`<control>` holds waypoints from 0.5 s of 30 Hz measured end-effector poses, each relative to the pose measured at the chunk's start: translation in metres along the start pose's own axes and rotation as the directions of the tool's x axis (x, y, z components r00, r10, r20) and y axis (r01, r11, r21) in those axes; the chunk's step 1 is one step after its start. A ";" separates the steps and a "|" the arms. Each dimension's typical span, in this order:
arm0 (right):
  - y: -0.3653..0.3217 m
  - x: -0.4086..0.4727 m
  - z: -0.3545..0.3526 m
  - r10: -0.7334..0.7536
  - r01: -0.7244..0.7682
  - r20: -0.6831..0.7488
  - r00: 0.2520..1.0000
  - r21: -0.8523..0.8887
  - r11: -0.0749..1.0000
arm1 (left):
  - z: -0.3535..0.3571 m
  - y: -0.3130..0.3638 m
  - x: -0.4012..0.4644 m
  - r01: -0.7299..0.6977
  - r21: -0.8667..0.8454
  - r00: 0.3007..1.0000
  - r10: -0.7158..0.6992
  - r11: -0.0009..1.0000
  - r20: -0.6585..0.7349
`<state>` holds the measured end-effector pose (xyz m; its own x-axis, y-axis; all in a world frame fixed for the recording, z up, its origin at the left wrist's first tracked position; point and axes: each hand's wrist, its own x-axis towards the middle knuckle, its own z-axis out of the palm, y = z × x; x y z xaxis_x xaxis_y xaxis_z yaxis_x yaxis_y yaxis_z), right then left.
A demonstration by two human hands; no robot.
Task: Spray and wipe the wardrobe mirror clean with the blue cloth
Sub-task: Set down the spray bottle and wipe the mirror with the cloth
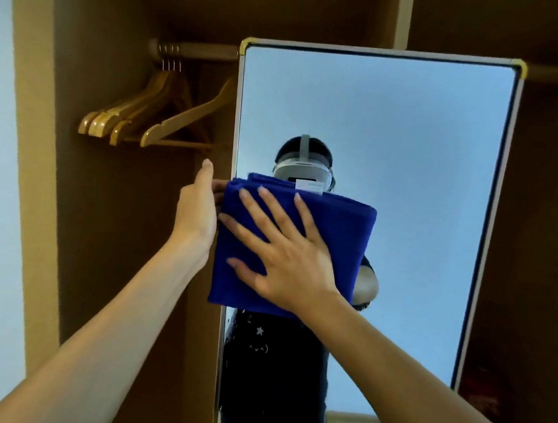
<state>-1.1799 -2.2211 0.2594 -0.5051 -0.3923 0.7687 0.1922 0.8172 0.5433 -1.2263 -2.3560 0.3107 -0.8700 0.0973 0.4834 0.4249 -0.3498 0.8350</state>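
Note:
A tall framed mirror (409,148) stands inside a brown wardrobe. A folded blue cloth (335,236) lies flat against the left part of the glass at mid height. My right hand (287,255) presses on the cloth with its fingers spread and straight. My left hand (197,211) is at the mirror's left edge, its fingers reaching round behind the frame and the cloth's left side; those fingers are mostly hidden. No spray bottle is in view.
Several wooden hangers (151,114) hang from a rail (197,50) in the wardrobe's left bay. The wardrobe's side panel (24,158) rises at the left, a wooden divider (403,17) above the mirror. A person's reflection shows in the glass behind the cloth.

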 end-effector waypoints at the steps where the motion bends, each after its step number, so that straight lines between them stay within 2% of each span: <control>1: 0.000 0.000 0.001 0.005 -0.005 -0.004 1.000 0.001 1.000 | -0.001 -0.003 0.000 -0.019 0.041 1.000 0.019 0.999 0.005; 9: -0.006 -0.004 0.001 0.065 -0.065 -0.003 0.998 -0.007 0.998 | -0.017 -0.057 -0.030 -0.205 0.311 0.978 0.182 0.928 0.102; 15: -0.035 -0.043 0.019 0.084 -0.085 0.045 0.995 0.002 0.996 | -0.028 -0.098 -0.053 -0.262 0.442 0.965 0.234 0.858 0.120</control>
<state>-1.1810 -2.2252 0.2009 -0.5242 -0.3026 0.7960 0.2323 0.8485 0.4755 -1.2283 -2.3526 0.1960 -0.7103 0.1235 0.6930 0.7034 0.0866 0.7055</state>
